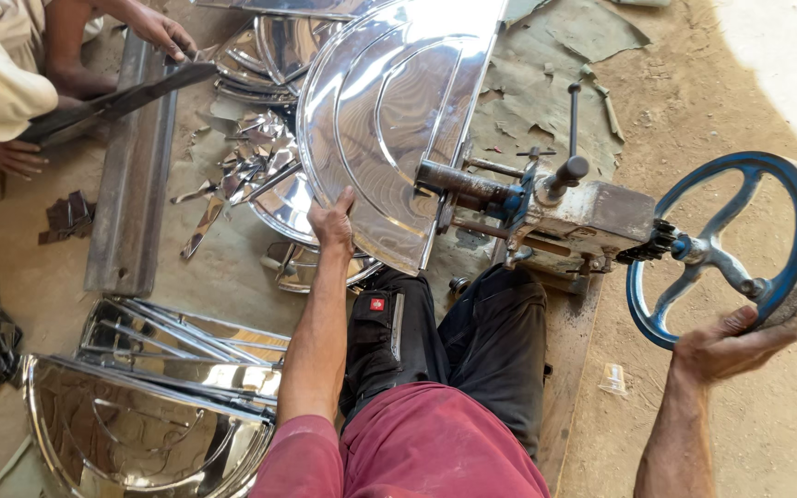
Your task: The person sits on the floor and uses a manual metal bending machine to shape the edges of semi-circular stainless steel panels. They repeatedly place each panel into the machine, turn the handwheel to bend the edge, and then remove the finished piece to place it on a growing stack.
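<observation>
Left hand (332, 221) grips near rim of shiny steel tray (389, 120), tray clamped in machine (546, 217). Right hand (735, 341) curled round blue handwheel (726, 249), right of machine. Tray lies left of machine, straight edge running away from person.

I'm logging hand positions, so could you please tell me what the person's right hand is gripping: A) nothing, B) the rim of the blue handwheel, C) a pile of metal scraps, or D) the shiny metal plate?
B: the right hand is clasped around the lower rim of the blue handwheel, while the left hand rests on the shiny metal plate.
</observation>
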